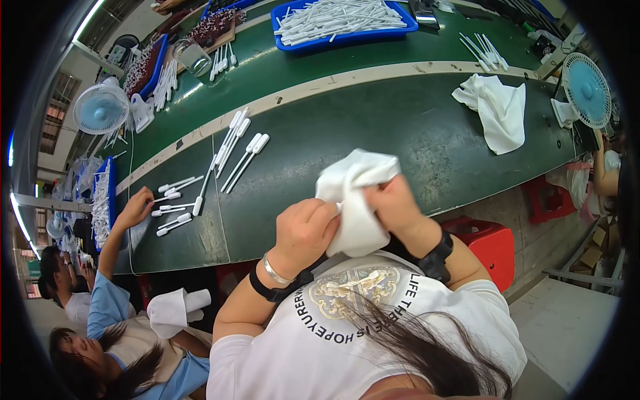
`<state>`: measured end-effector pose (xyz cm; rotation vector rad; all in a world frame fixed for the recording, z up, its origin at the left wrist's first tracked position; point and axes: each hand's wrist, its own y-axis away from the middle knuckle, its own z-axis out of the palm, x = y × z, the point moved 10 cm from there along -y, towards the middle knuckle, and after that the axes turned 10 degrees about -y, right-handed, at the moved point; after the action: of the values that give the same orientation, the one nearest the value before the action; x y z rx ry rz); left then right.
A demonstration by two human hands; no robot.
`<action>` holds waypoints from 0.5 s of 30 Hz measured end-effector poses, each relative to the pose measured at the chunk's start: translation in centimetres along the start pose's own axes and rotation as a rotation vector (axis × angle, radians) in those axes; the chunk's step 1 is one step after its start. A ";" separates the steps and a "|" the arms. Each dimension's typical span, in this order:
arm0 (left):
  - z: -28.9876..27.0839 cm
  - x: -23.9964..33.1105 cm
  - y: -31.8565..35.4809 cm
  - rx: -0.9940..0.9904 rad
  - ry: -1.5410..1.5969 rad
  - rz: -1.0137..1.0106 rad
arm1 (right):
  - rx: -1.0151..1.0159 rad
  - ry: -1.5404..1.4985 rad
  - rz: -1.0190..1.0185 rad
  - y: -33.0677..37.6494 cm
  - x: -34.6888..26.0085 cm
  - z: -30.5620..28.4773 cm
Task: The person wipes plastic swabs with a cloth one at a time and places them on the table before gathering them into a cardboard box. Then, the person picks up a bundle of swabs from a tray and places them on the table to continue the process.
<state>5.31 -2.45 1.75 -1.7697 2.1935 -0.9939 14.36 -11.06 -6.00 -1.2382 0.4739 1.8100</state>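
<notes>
In front of my chest, a bunched white cloth [363, 227] hangs from my right hand [395, 203], whose fingers are closed on it and slightly blurred. My left hand [303, 230] is closed right beside the cloth's left edge. Something small and white shows at its fingertips, too hidden to name. Left of my hands, several white plastic droppers [245, 163] lie on the green table [287, 147], with more droppers [175, 225] further left. A co-worker's hand [138, 205] reaches to those at the left.
A second white cloth [497, 110] lies at the right. Beyond a pale strip stands a blue tray [283, 45] heaped with droppers, with a glass jar [192, 57] left of it. Fans stand at left [101, 108] and right [587, 90]. A red stool [490, 247] is below the table edge.
</notes>
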 end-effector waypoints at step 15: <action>7.5 -4.9 4.0 -0.250 1.209 -0.861 | -0.114 0.089 0.109 0.4 1.1 2.2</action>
<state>7.24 -0.58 -7.75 -2.7768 1.9552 -2.6198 12.64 -9.26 -6.14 -1.3990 0.5025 1.9011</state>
